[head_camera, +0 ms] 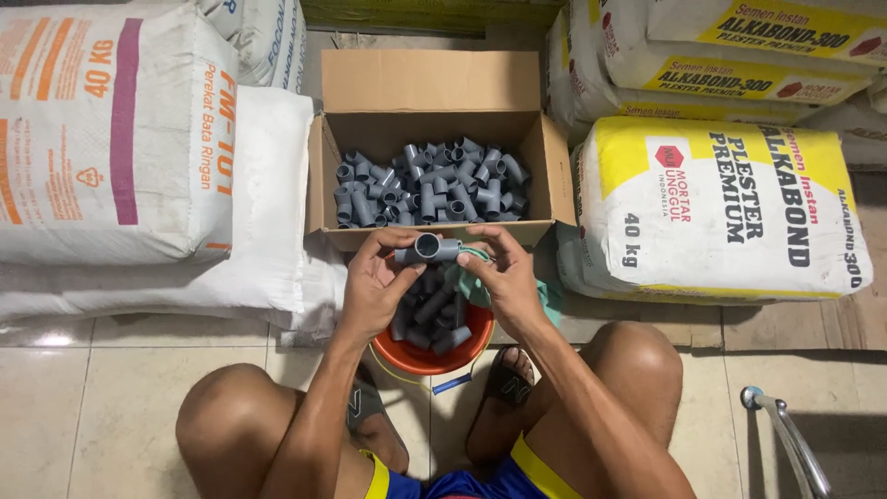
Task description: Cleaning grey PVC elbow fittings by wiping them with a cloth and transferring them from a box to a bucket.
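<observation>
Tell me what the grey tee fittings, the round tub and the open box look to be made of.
Grey tee fitting: likely rigid plastic, matte, moulded sockets, uniform grey.
Orange tub: probably plastic, smooth, slightly glossy, thin rim.
Open box: corrugated cardboard, plain brown, creased flaps.

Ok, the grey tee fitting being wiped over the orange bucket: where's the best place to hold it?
Probably by the straight run either side of the branch, as now: the left hand pinches one end of the grey tee fitting, the right hand with the green cloth takes the other. Its open branch socket faces up, so coming in from the two sides keeps that opening free, above the orange bucket.
</observation>
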